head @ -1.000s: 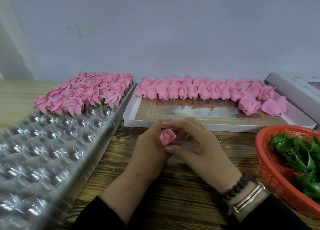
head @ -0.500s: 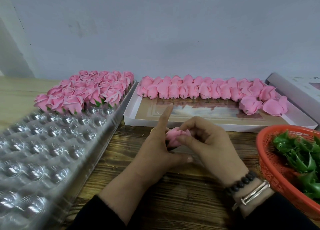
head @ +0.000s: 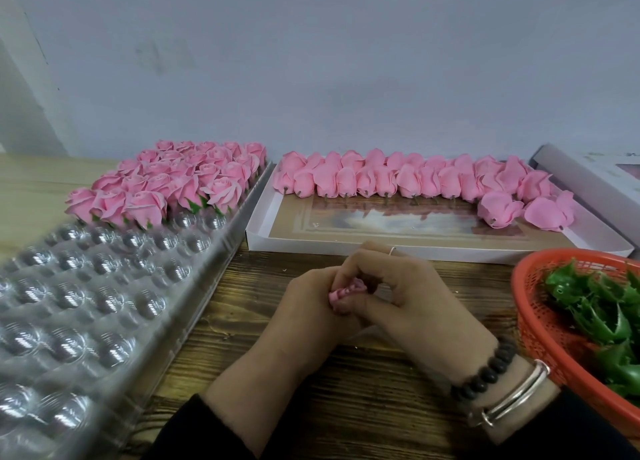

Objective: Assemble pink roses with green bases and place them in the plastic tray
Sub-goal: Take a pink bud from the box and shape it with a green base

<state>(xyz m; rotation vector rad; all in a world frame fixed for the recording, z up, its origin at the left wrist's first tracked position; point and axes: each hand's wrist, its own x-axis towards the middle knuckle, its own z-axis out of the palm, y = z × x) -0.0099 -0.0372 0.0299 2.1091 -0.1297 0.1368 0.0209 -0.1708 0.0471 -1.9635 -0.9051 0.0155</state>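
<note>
A small pink rose [head: 347,295] sits between both hands at the middle of the wooden table; only its top shows. My left hand [head: 308,307] grips it from the left, and my right hand [head: 401,293] curls its fingers round it from the right. Any green base on it is hidden. The clear plastic tray [head: 104,286] with round cups lies at the left, its far end filled with several finished pink roses [head: 166,182]. Loose pink rose heads [head: 398,179] lie in rows in a white box [head: 429,245] behind the hands. Green bases [head: 595,307] fill a red basket [head: 533,307] at the right.
A grey-white wall rises behind the table. A white box lid [head: 588,179] leans at the far right. My right wrist wears a dark bead bracelet [head: 485,373] and a silver bangle [head: 516,394].
My left forefinger, raised half a second ago, has folded down. Both hands have closed tighter round the rose, which now shows less.
</note>
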